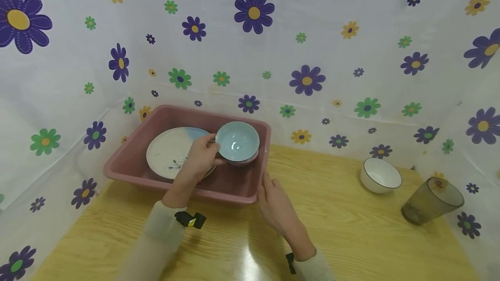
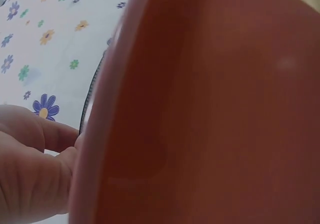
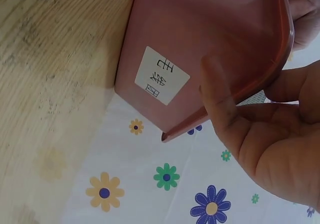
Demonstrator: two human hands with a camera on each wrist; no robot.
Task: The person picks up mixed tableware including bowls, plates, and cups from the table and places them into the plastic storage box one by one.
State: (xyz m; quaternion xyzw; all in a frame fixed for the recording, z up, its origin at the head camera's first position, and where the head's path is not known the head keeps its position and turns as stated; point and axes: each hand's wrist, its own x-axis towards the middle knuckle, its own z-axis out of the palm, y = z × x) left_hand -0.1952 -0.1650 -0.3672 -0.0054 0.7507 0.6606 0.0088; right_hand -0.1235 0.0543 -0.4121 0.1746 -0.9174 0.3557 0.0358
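A light-blue bowl [image 1: 238, 135] is held over the right part of a pink plastic basin [image 1: 134, 146]. My left hand [image 1: 201, 155] pinches the bowl's left rim between thumb and fingers. Patterned ware shows under the bowl; whether it is the bowl's outside or another piece I cannot tell. A large white plate [image 1: 164, 148] with a blue patch and a plant design lies in the basin, partly behind my left hand. At the basin's front right corner, my right hand [image 1: 277, 207] grips the rim, the thumb outside in the right wrist view. The basin wall [image 2: 215, 108] hides most of the left wrist view.
To the right on the wooden table [image 1: 332, 229] stand a small white bowl [image 1: 380, 174] with a dark rim and a tinted glass [image 1: 429, 200], which appears tilted. A flowered sheet [image 1: 351, 55] hangs behind. A white label [image 3: 161, 76] is stuck on the basin's outer wall.
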